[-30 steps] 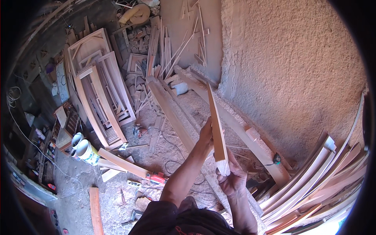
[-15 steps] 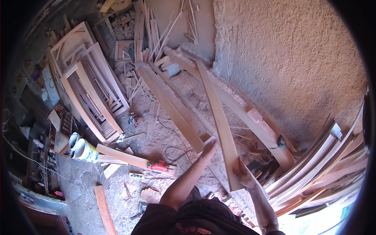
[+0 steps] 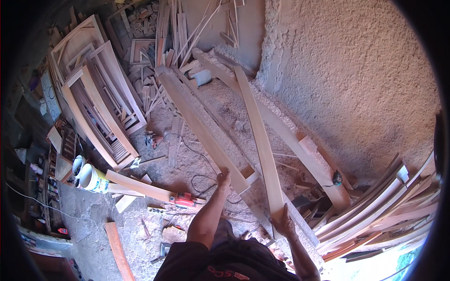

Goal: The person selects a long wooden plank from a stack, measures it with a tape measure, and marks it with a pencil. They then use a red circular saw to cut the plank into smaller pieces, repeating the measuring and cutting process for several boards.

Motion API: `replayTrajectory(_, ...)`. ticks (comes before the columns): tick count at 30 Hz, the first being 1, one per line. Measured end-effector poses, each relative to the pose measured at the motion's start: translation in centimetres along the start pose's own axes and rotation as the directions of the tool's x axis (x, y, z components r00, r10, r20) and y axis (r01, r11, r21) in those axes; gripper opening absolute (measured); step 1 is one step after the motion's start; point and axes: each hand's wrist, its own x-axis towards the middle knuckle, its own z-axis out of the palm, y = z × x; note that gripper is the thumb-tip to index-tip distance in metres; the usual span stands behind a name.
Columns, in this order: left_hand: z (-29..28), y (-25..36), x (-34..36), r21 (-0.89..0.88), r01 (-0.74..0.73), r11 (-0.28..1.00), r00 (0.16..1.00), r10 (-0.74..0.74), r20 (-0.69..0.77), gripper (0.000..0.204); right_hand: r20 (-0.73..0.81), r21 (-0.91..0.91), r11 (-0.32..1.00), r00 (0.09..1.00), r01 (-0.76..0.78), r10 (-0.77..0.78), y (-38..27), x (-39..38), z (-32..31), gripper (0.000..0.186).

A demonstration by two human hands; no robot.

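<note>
My left hand (image 3: 224, 179) is closed on the left edge of a long wooden plank (image 3: 201, 136), a little back from its near end. This plank lies lengthwise on a narrow wooden bench (image 3: 227, 124). A second long plank (image 3: 260, 136) stretches away on the right, apart from the first. Close to my body, my right hand (image 3: 284, 225) grips the near end of that second plank by its right edge. Some of the fingers are hidden beneath the wood.
A red power tool (image 3: 183, 200) rests on a board at left, beside white buckets (image 3: 93, 179). Wooden frames (image 3: 93, 112) lean at far left. A thick beam (image 3: 286, 133) runs by the rough wall. Stacked boards (image 3: 379, 210) fill the right. A black cable (image 3: 201, 175) trails over the floor.
My left hand has moved left from the end of the left plank to its outer edge. My right hand keeps hold of the other plank and sits slightly lower. The whole view has shifted a little.
</note>
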Motion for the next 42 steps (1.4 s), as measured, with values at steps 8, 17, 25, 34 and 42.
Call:
replayTrajectory(8,-2.8,0.4,1.0,-0.036,-0.091,0.995,0.994,0.088,-0.067,0.06,0.066,-0.145,0.989,0.997,-0.034,0.044,-2.0,0.5,0.6,0.104)
replayTrajectory(17,-3.4,10.5,-8.5,-0.482,-0.115,0.868,0.957,0.227,0.18,0.058,0.017,-0.143,0.988,0.998,0.057,-0.055,1.1,0.9,1.4,0.102)
replayTrajectory(25,-2.3,29.4,-15.0,-0.881,-0.064,0.468,0.81,0.54,0.229,0.047,-0.034,0.002,0.961,0.961,0.276,-0.276,3.0,2.4,1.9,0.096)
replayTrajectory(34,-4.3,35.0,-14.8,-0.708,-0.109,0.698,0.936,0.311,0.163,0.045,0.037,0.016,0.979,0.979,0.202,-0.202,2.4,2.3,0.8,0.096)
replayTrajectory(42,-5.6,34.8,-13.6,-0.749,-0.061,0.66,0.862,0.413,0.293,0.037,0.017,0.048,0.98,0.98,0.195,-0.196,3.2,2.5,0.8,0.093)
